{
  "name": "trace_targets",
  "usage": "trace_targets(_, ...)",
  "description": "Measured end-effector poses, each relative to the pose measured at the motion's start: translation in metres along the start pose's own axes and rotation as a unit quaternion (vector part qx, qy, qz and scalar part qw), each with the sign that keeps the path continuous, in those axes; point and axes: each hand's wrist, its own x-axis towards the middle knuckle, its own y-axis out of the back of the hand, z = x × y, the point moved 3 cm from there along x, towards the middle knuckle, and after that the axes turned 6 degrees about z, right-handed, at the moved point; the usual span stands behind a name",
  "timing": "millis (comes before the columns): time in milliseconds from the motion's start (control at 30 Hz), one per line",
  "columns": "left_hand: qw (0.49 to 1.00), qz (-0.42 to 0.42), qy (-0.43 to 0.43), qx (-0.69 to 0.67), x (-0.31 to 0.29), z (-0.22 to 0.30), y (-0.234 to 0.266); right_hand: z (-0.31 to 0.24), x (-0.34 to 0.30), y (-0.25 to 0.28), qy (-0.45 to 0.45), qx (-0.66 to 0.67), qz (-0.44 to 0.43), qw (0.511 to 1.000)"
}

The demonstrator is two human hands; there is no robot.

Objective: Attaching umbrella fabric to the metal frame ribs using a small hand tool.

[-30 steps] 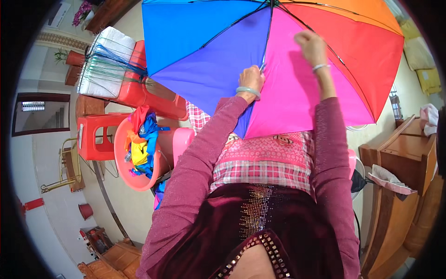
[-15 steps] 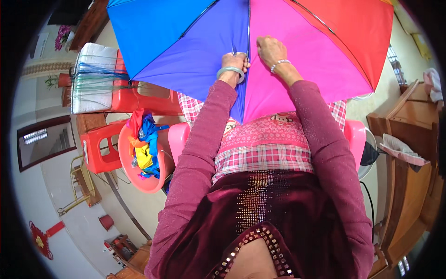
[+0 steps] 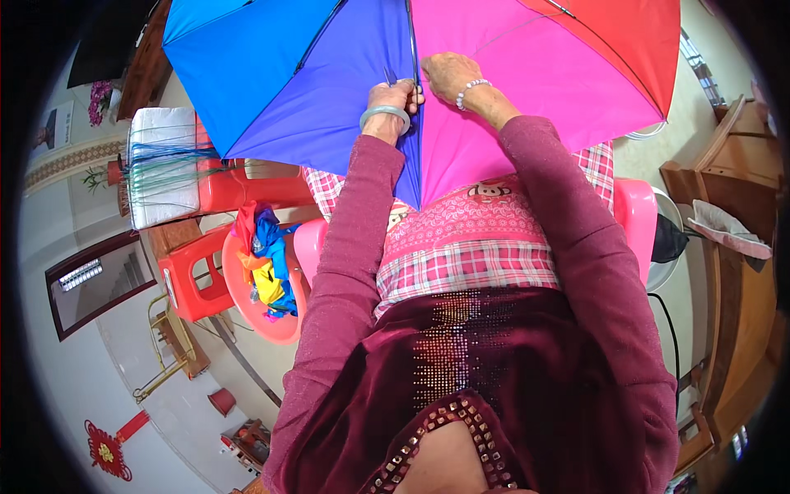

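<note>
An open umbrella (image 3: 485,107) with blue, purple, pink and red panels spreads in front of me, inner side up, its near edge over my lap. My left hand (image 3: 393,100), with a pale bangle, is closed on the dark umbrella rib (image 3: 414,49) at the purple-pink seam. A small pointed metal tip (image 3: 388,76) sticks up from that hand, the rest hidden. Just right of the rib, my right hand (image 3: 451,76) has its fingers pinched together; what they hold is too small to make out. A thin thread-like line (image 3: 510,34) runs over the pink panel near it.
At my left a pink tub (image 3: 284,329) holds colourful folded cloth (image 3: 267,280). Red plastic stools (image 3: 193,284) stand beside it, one bearing a white foam block (image 3: 163,165) wound with threads. Wooden furniture (image 3: 732,272) is on the right, near a round white basin (image 3: 668,214).
My right hand has moved left, close to the rib and my left hand. The thin line over the pink panel now shows. The whole view has shifted slightly.
</note>
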Motion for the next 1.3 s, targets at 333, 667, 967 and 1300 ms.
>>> trace_targets(333,1.000,-0.012,0.021,-0.010,-0.003,0.001,-0.012,0.011,0.000,-0.011,0.009,0.093,0.083,0.992)
trace_targets(667,0.992,0.107,-0.001,-0.059,-0.002,-0.012,-0.039,0.046,0.004,-0.001,-0.067,0.132,0.000,0.989)
trace_targets(967,0.993,0.037,0.036,-0.105,0.007,-0.020,-0.070,0.089,-0.007,0.025,-0.068,0.201,-0.020,0.977)
trace_targets(1300,0.995,0.004,0.059,-0.082,0.017,-0.030,-0.100,0.128,-0.011,0.031,-0.101,0.268,-0.092,0.954)
